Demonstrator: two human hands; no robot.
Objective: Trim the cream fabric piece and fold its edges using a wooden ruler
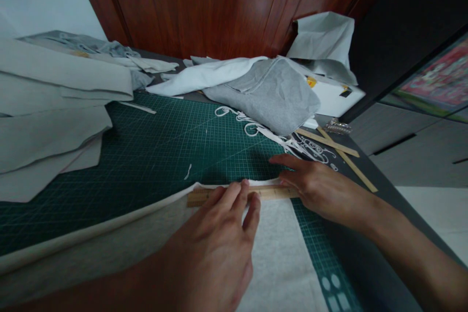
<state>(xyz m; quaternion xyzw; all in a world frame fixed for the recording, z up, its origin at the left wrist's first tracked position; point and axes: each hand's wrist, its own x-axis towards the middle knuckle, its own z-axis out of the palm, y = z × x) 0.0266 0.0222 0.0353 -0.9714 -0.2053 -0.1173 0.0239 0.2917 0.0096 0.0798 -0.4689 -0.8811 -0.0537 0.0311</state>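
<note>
Light grey fabric [281,253] lies across a green cutting mat [164,141], its far edge folded over. Along that edge rests a short wooden ruler [268,192]. My left hand [223,234] lies palm down over the ruler and fabric, fingers extended and slightly apart, fingertips near the fold. At the ruler's right end, my right hand [310,180] has its thumb and fingers at the fabric's folded edge, with the index finger stretched out above the mat. Part of the ruler is covered by my left hand.
Stacked cut fabric [54,107] covers the mat's left side. Behind are a grey folded cloth [270,92], white cords [266,131] and a white box [336,97]. Two wooden strips [347,161] cross near the table's right edge. A brown wooden panel [204,5] stands behind the table.
</note>
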